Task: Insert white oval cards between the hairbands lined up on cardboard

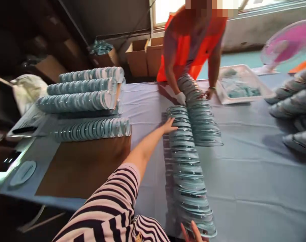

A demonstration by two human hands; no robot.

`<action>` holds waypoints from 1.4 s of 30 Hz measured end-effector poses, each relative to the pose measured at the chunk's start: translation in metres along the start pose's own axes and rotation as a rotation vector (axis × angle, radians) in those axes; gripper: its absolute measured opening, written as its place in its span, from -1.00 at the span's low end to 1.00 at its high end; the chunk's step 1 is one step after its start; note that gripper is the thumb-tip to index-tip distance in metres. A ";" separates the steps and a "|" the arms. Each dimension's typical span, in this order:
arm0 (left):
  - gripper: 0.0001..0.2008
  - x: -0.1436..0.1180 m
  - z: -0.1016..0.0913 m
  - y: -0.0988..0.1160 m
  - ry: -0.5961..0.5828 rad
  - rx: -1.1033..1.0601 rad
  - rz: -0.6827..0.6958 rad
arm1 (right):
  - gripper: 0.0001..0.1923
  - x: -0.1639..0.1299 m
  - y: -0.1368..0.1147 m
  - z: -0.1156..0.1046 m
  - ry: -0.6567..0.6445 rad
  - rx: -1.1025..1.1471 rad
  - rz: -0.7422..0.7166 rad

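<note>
Right hand (193, 233): fingers parted at near end of glassware row (189, 171); hold cannot be told. Glassware row: on surface (248, 174), between both sets of fingers. Left hand (169, 126): fingers spread, unclosed, at row's far end. Co-worker (184, 50): beyond left fingers.

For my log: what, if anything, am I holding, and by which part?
Left hand touches the long glassware stack near its far end; right hand is at its near end. Actual gripping cannot be told.
</note>
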State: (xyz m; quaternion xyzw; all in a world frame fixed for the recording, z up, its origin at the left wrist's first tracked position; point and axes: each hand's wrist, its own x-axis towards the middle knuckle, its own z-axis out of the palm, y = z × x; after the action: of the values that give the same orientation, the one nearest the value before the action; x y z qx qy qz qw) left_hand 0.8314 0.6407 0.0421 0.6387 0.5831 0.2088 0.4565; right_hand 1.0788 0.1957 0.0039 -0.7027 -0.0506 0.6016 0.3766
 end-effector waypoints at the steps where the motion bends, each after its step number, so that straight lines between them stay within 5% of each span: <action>1: -0.07 -0.012 0.004 -0.004 -0.017 -0.017 0.024 | -0.60 -0.002 -0.008 0.012 0.002 0.005 -0.002; 4: -0.07 -0.071 -0.005 -0.031 -0.095 -0.041 0.131 | -0.64 -0.003 -0.013 0.035 0.004 -0.029 0.028; 7: -0.14 -0.159 -0.052 -0.082 -0.104 -0.010 0.210 | -0.82 0.004 0.014 0.049 -0.095 -0.192 0.144; 11: -0.33 -0.290 -0.164 -0.183 0.397 0.011 0.031 | -0.86 0.010 0.064 0.097 -0.327 -0.355 0.131; 14: -0.37 -0.374 -0.263 -0.268 0.790 0.058 -0.126 | -0.88 0.002 0.081 0.169 -0.355 -0.301 0.060; 17: -0.34 -0.439 -0.354 -0.342 1.149 0.121 -0.304 | -0.72 -0.015 0.073 0.258 -0.274 -0.196 0.002; 22: -0.20 -0.497 -0.453 -0.420 1.338 -0.122 -0.592 | -0.34 -0.035 0.015 0.403 -0.194 -0.223 -0.239; 26: -0.11 -0.498 -0.481 -0.450 1.260 -0.340 -0.686 | -0.08 -0.016 -0.052 0.491 -0.165 -0.488 -0.402; 30: -0.20 -0.489 -0.480 -0.469 1.167 -0.518 -0.685 | 0.20 0.028 -0.101 0.540 -0.096 -0.678 -0.485; 33: -0.40 -0.487 -0.474 -0.480 1.109 -0.635 -0.695 | 0.08 0.059 -0.110 0.556 -0.129 -0.665 -0.443; 36: -0.52 -0.488 -0.471 -0.489 1.085 -0.719 -0.729 | -0.16 0.075 -0.101 0.561 -0.364 -0.580 -0.353; 38: -0.55 -0.488 -0.471 -0.491 1.080 -0.746 -0.744 | -0.22 0.075 -0.091 0.563 -0.500 -0.503 -0.328; 42: -0.62 -0.493 -0.473 -0.484 1.073 -0.755 -0.766 | -0.26 0.058 -0.073 0.557 -0.559 -0.439 -0.344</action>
State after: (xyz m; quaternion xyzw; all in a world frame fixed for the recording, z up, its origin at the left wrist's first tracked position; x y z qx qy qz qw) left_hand 0.0702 0.2932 0.0078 0.0030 0.7951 0.5032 0.3385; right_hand 0.6307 0.5391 0.0043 -0.5571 -0.3957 0.6726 0.2843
